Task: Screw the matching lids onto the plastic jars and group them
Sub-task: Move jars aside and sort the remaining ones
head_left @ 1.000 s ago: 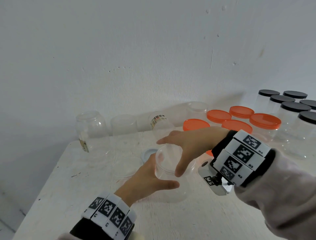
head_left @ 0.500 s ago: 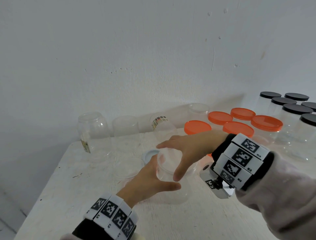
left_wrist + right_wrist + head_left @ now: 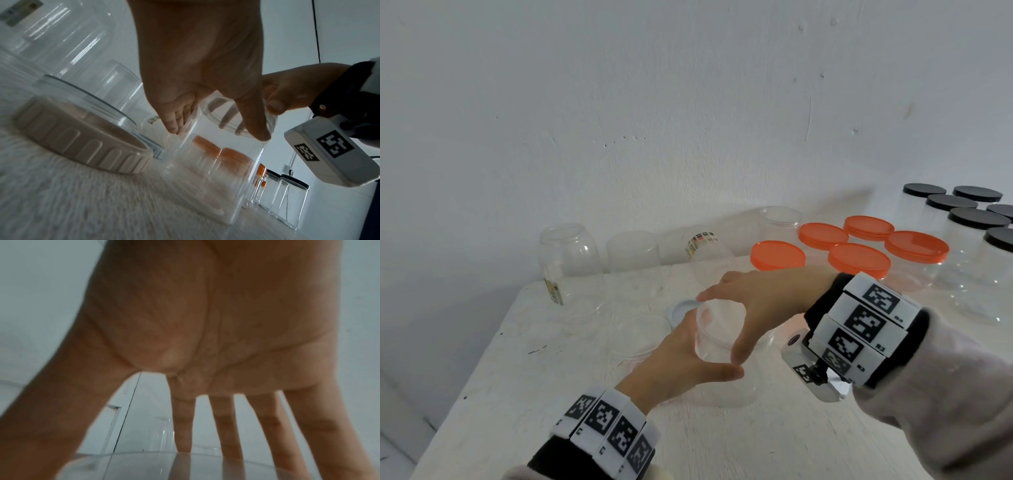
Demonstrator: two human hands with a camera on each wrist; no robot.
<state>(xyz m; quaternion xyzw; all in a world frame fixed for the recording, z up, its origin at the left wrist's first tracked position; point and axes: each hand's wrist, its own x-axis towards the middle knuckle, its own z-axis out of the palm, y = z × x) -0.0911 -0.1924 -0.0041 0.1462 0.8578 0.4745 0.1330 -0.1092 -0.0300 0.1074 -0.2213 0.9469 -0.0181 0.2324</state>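
A clear plastic jar [image 3: 729,387] stands upright in the middle of the white table [image 3: 722,445]. My left hand [image 3: 685,359] grips its upper wall from the near left, thumb across the front. My right hand [image 3: 753,301] arches over the top, its thumb and spread fingers holding the rim of the clear lid [image 3: 722,325] that sits on the jar's mouth. The left wrist view shows the jar [image 3: 216,178], the lid [image 3: 232,116] and both hands on them. From the right wrist, my fingers [image 3: 228,426] reach down onto the lid's edge [image 3: 144,467].
Several open clear jars [image 3: 633,253] line the wall at the back left. Orange-lidded jars [image 3: 859,260] and black-lidded jars [image 3: 976,219] stand grouped at the right. A loose clear ribbed lid [image 3: 640,337] and a small white lid [image 3: 681,306] lie just left of the held jar.
Both hands stay on the jar and its lid. My right thumb has come slightly nearer to my left thumb, and the view has shifted a little.
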